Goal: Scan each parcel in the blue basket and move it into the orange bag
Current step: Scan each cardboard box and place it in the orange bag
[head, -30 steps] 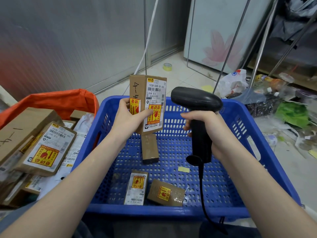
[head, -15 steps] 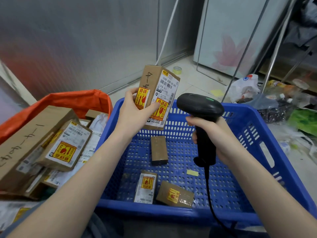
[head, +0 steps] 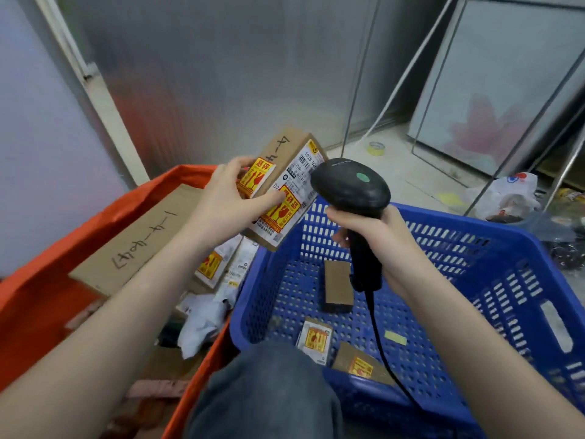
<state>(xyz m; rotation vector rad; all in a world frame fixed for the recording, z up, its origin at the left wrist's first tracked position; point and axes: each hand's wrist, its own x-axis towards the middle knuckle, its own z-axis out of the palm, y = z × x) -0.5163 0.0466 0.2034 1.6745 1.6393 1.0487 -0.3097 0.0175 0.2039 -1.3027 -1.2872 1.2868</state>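
The left hand (head: 228,198) grips a tilted cardboard parcel (head: 285,191) above the edge between the orange bag (head: 95,223) and blue basket (head: 474,264). The right hand (head: 376,236) clasps a black scanner (head: 351,185), apparently touching the parcel's label.

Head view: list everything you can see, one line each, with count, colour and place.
held parcel: 1, brown with white label and yellow-red stickers, tilted above the basket's left rim
scanner: 1, black with green dot, over the basket, corded
blue basket: 1, blue, centre-right
parcels in basket: 3, brown, on its floor
yellow slip: 1, yellow, basket floor
orange bag: 1, orange, left
large box: 1, brown with handwriting, in the bag
tape roll: 1, yellowish, floor behind
plastic bag: 1, white, floor at right
left hand: 1, grips the held parcel
right hand: 1, grips the scanner's handle
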